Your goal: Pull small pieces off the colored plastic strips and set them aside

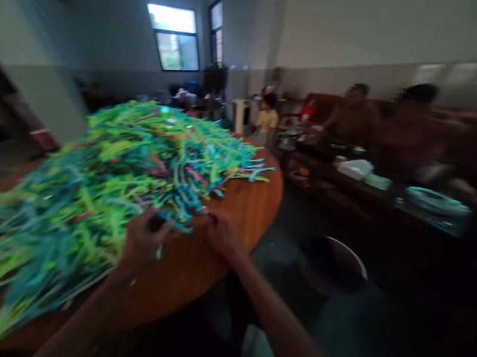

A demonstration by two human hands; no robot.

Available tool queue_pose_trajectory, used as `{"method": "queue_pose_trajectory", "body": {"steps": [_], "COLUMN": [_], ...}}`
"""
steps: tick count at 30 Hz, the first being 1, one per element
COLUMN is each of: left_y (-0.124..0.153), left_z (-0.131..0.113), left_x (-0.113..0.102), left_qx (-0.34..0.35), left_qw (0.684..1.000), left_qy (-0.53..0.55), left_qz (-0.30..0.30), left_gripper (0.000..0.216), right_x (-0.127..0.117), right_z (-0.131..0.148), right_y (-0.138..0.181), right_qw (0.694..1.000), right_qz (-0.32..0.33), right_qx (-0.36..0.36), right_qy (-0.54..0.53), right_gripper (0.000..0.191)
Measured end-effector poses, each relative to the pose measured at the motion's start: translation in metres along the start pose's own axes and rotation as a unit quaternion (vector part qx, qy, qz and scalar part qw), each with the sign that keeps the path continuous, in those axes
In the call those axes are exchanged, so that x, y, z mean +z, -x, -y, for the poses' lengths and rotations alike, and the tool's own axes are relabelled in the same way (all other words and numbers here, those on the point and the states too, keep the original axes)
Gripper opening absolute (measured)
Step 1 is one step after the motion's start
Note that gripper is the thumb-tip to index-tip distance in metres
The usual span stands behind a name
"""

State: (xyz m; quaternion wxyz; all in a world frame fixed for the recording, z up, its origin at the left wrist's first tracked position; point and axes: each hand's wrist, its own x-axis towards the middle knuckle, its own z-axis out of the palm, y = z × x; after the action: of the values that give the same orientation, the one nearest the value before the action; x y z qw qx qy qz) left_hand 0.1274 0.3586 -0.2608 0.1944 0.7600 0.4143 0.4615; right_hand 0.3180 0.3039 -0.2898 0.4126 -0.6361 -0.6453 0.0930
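Note:
A large heap of thin, soft-looking strips (131, 167), mostly yellow-green and blue with a few pink ones, is spread over a round wooden table (252, 205). At the heap's near edge my left hand (142, 239) is closed, fingers curled beside some blue strips; blur hides what lies between them. To its right, above bare wood, my right hand (223, 235) pinches with its fingertips by the ends of the strips. Anything in that pinch is too small and smeared to name.
A round tub (333, 266) stands on the floor right of the table. Beyond it is a low dark table bearing a white packet (355, 168) and a clear plastic container (436, 204). Several people sit or stand at the back right.

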Motion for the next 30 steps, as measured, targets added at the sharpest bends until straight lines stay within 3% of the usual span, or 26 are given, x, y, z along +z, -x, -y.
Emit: {"method": "queue_pose_trajectory", "body": {"steps": [3,7,11,16,22,25,30], "left_y": [0.022,0.021,0.018,0.008,-0.001,-0.002,-0.001], "left_z": [0.008,0.003,0.013,0.02,-0.005,-0.016,-0.015], "left_x": [-0.024,-0.021,-0.025,-0.029,-0.004,0.014,0.028], "left_qx": [-0.023,0.009,0.053,0.131,0.154,0.152,0.156], "left_qw": [0.999,0.996,0.985,0.933,0.891,0.868,0.854], "left_qy": [0.001,-0.001,-0.063,-0.232,-0.318,-0.357,-0.373], "left_qz": [0.029,0.084,0.149,0.243,0.287,0.311,0.328], "left_gripper": [0.023,0.014,0.01,0.009,0.024,0.02,0.023], "right_x": [0.021,0.003,-0.01,-0.012,-0.01,-0.007,-0.007], "right_z": [-0.003,-0.007,-0.009,-0.012,-0.016,-0.019,-0.023], "right_y": [0.0,0.01,0.017,0.013,0.002,0.002,0.01], "right_qw": [1.0,0.988,0.971,0.967,0.962,0.964,0.983], "right_qz": [0.029,0.077,0.113,0.083,0.107,0.119,0.079], "right_qx": [-0.003,-0.027,-0.024,-0.039,-0.083,-0.091,-0.076], "right_qy": [0.012,0.13,0.21,0.239,0.236,0.221,0.149], "right_gripper": [0.026,0.034,0.031,0.032,0.024,0.021,0.024]}}
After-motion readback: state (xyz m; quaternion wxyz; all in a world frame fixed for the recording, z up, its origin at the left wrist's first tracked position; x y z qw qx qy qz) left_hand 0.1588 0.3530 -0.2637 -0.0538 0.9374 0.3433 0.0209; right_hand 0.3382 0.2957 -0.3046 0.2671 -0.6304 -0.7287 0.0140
